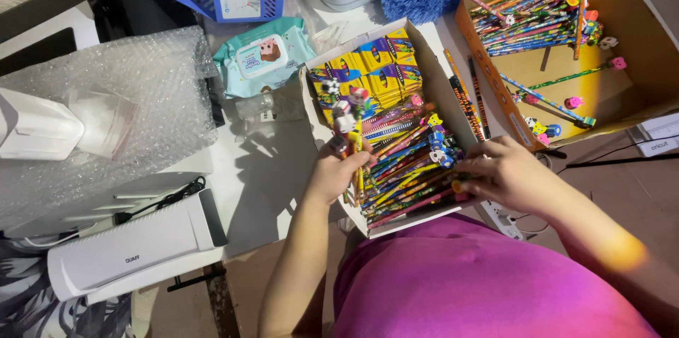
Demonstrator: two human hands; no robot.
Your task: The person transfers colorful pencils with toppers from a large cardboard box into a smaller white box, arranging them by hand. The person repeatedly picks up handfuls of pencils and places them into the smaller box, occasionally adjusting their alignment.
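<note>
Head view. White laminator (134, 249) at 8 o'clock, bubble wrap (106, 97) at 9, wipes pack (263, 55) at 11. Left hand (332, 172) clenched around small bunch of topper pencils (350, 129), held upright over white box (322, 122) at centre. Right hand (506, 172) grasps lower ends of loose pencils (410, 168) lying in that box. Cardboard box (636, 34) with more pencils at 2 o'clock.

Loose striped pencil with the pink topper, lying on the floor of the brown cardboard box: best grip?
Pinch the bare shaft mid-length from above. The striped pencil lies flat and alone on the brown cardboard box floor, clear of the pile; its pink topper is bulky and probably slips.
</note>
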